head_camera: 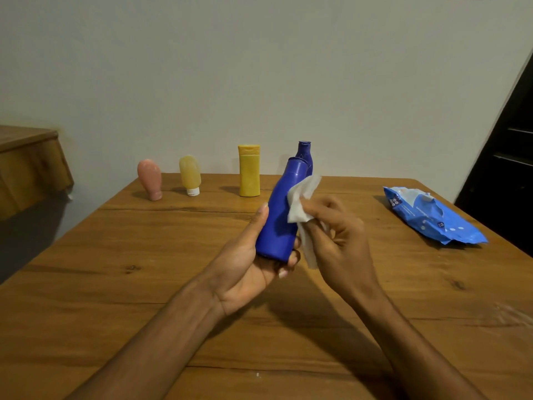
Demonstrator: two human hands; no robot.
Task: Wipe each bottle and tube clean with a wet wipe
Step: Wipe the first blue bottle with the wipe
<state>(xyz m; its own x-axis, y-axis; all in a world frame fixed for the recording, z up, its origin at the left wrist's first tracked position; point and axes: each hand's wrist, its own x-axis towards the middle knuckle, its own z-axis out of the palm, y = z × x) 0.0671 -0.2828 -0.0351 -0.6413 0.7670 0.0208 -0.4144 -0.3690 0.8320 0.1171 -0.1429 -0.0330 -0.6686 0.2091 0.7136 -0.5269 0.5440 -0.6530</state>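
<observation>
The left grip [248, 264] curls round the bottom of the blue bottle [281, 215], holding it tilted above the desk [129, 284] so its side is free, while the right grip [340, 235] pinches the wipe [302, 197], which seems to rub that side.

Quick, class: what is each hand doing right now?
Left hand: grips the blue bottle.
Right hand: pinches the wet wipe against it.
</observation>
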